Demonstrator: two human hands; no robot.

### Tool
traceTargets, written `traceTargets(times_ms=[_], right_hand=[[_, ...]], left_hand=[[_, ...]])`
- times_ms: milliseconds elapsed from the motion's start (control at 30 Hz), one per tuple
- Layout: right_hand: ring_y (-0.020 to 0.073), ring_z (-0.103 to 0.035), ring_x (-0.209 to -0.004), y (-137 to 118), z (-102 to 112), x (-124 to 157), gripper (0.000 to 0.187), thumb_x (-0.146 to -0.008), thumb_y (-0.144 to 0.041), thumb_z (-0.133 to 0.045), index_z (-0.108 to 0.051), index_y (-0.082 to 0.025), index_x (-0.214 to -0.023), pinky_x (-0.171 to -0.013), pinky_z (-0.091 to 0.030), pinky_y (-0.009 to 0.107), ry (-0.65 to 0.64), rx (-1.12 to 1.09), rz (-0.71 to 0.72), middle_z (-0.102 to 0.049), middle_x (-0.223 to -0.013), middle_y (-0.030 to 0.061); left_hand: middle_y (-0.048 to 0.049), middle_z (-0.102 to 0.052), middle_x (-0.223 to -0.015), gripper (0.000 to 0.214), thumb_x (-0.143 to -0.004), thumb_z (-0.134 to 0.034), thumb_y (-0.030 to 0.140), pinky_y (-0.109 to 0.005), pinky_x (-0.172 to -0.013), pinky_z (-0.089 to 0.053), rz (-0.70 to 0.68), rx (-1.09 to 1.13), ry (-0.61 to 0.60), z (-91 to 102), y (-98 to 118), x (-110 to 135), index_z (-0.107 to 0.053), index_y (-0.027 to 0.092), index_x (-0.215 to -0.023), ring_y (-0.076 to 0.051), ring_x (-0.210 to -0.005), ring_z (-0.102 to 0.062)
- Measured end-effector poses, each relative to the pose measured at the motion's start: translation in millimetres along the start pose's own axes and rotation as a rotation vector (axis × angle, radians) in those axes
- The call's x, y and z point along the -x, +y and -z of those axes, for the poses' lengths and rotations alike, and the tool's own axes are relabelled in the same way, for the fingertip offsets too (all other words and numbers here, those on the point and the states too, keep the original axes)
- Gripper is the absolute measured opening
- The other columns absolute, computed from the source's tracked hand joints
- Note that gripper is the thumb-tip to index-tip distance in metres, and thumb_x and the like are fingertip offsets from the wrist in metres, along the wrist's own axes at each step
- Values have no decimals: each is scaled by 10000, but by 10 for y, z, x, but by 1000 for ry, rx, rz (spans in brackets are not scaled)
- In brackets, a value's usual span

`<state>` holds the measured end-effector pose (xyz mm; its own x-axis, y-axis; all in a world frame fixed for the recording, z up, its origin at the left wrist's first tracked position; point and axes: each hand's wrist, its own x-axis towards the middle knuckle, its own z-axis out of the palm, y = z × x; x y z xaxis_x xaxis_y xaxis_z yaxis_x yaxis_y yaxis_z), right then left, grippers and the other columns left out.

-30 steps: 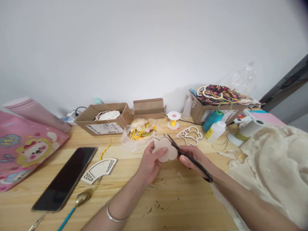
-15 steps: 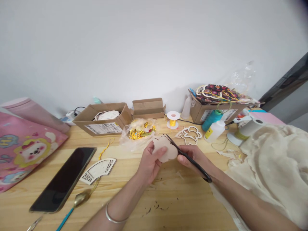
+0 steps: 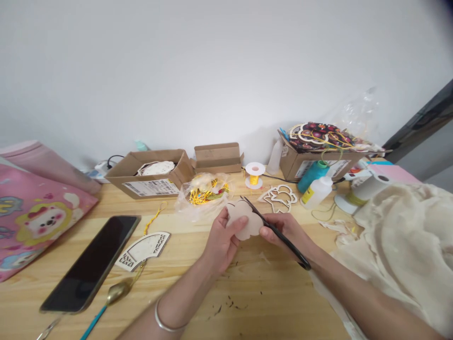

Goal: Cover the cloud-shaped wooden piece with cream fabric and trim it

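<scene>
Evidently pinching a cutout [image 3: 252, 224] above the tabletop [image 3: 276, 302] in the nearly closed left hand [image 3: 224, 234] and gripping scissors [image 3: 290, 248] at its edge in the curled right hand [image 3: 284, 230]: probably light, thin and bendable, so best held by its flat faces, clear of the cutting side.

Shows pale beige with dark edge lines on the cutout [image 3: 252, 227], black on the scissors [image 3: 288, 242] and silver on the bangle [image 3: 164, 325]. Turns cream with dark latticed ends on the fan [image 3: 146, 248], black on the phone [image 3: 92, 262], gold and turquoise on the spoon [image 3: 118, 292]. Goes pink on the bag [image 3: 42, 222], with a yellow-maned, red-cheeked animal print. Runs yellow on the thread [image 3: 254, 180], white on its spool [image 3: 255, 168], brown on the boxes [image 3: 216, 166], reddish florals over black on the fabric [image 3: 332, 137], cream on the cloth [image 3: 406, 245], pale yellowish grain across the table [image 3: 283, 302].
</scene>
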<state>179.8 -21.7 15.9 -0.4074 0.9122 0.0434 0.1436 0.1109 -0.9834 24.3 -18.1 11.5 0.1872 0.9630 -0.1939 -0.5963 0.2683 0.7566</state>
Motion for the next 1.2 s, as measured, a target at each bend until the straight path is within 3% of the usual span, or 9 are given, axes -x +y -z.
traceTargets(times_ms=[400,1200], right_hand=[[54,-222,-455,-27,-30,2,452,-726,-570,-509,-524,-122,-663,-403,-165,203,-29,-107,-3,-274,-508,-57],[62,-225,-514,-6,32,-3,411,-712,-531,-545,-478,-139,-610,-432,-178,201,3,56,-52,-274,-558,-44]], left_hand=[[-2,-649,-808,295,-643,-694,136,-188,-615,-497,15,23,5,-3,3,-5,-565,162,-907,-98,-677,-608],[-5,-669,-819,326,-628,-704,144,-217,-635,-499,21,-17,25,-12,13,4,-561,173,-919,-113,-681,-620]])
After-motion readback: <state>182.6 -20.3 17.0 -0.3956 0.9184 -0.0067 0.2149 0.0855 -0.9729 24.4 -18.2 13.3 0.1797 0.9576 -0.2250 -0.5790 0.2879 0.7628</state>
